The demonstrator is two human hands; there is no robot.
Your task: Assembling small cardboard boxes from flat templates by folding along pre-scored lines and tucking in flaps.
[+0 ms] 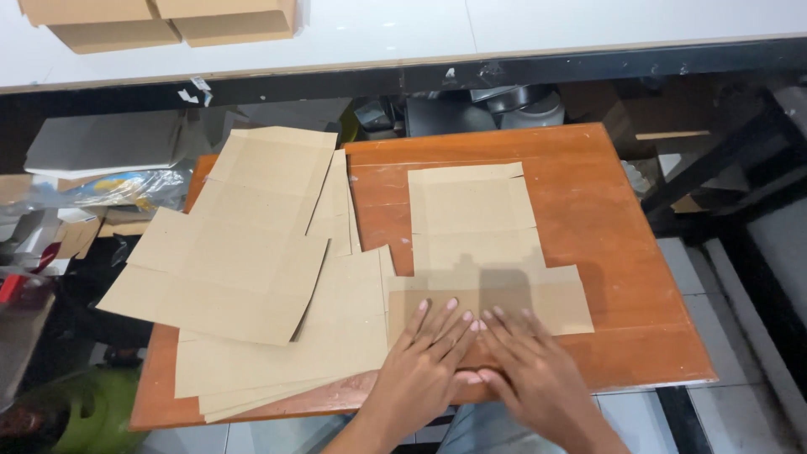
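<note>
- Landmark: the orange-brown wooden board (622,252), a flat work surface in the middle of the head view.
- Left hand (424,361): flat, palm down, fingers spread, pressing on the near edge of the flat cardboard blank (475,219). It pinches nothing.
- Right hand (534,370): flat, palm down, fingers extended and slightly apart, on the same near edge. Its fingertips touch those of the left hand.
- Flat cardboard blank: unfolded, cross-shaped, lying on the centre of the board. Its long panel runs toward the board's far edge; its side flaps extend left and right just ahead of the hands.
- Stack of cardboard blanks (252,269): loosely fanned sheets on the board's left half, overhanging its left and near edges. The stack touches or slightly overlaps the left flap of the single blank.
- White table (504,25): beyond the board's far edge, at a higher level.
- Folded cardboard boxes (160,21): on the white table, beyond the board's far left corner.
- Green object (92,412): below the board's near left corner; kind cannot be determined.
</note>
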